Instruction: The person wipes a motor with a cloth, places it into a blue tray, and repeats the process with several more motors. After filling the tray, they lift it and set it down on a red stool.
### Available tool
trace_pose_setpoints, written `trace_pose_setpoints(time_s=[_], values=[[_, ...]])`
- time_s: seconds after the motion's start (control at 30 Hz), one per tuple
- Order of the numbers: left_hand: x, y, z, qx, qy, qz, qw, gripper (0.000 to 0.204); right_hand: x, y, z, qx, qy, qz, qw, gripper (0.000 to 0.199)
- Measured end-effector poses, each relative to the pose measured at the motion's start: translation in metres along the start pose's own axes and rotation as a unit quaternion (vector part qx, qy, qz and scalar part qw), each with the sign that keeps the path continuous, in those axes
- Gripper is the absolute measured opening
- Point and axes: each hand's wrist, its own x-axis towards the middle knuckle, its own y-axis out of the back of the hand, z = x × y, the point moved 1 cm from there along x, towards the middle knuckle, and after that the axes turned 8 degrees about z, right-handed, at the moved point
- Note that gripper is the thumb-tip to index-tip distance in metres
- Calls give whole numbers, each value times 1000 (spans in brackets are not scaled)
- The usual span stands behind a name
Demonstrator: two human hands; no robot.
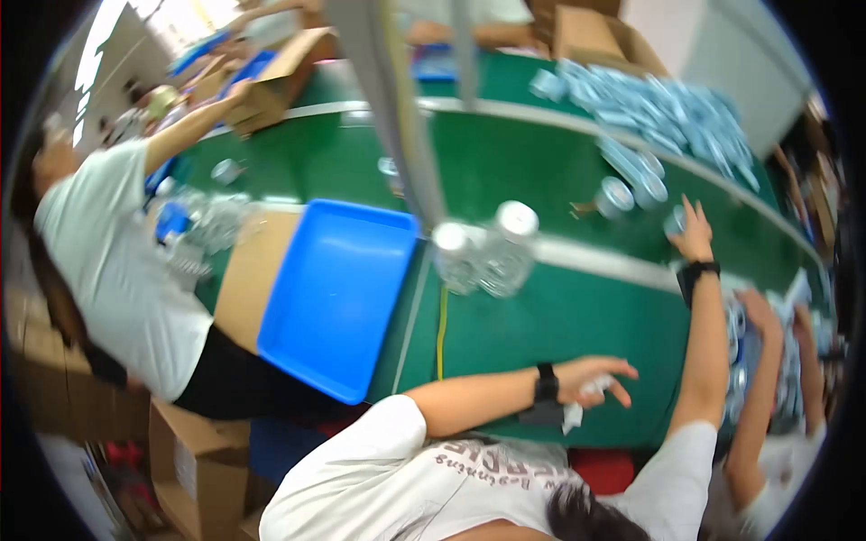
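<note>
My left hand, over the near edge of the green table, holds a crumpled white tissue against the palm, its fingers partly spread. My right hand stretches out over the green belt, its fingers at the sides of a small pale-blue container. Motion blurs that grasp. To its left on the belt is a round-topped pale-blue container, with others beside it. Two clear jars with white lids stand upright between my arms: a left jar and a taller right jar.
A blue tray lies to the left, on cardboard. A grey post rises in front. Pale-blue packets are heaped at the far right. Co-workers' arms reach in from the left and at the right.
</note>
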Motion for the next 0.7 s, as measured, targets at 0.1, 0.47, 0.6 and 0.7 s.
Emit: trace_pose_setpoints(time_s=[0.1, 0.47, 0.6, 0.7], values=[[-3, 10, -6, 1, -30, 5, 1000, 40, -2, -36, 12, 25, -30, -16, 999, 67], [-29, 2, 45, 13, -168, 141, 976, 58, -105, 143, -113, 431, -73, -153, 886, 59], [-53, -10, 54, 138, -176, 232, 947, 45, -154, 155, -99, 425, -164, -165, 875, 57], [-104, -25, 58, 180, -216, 212, 936, 37, -170, 151, -75, 398, -216, -148, 879, 56]])
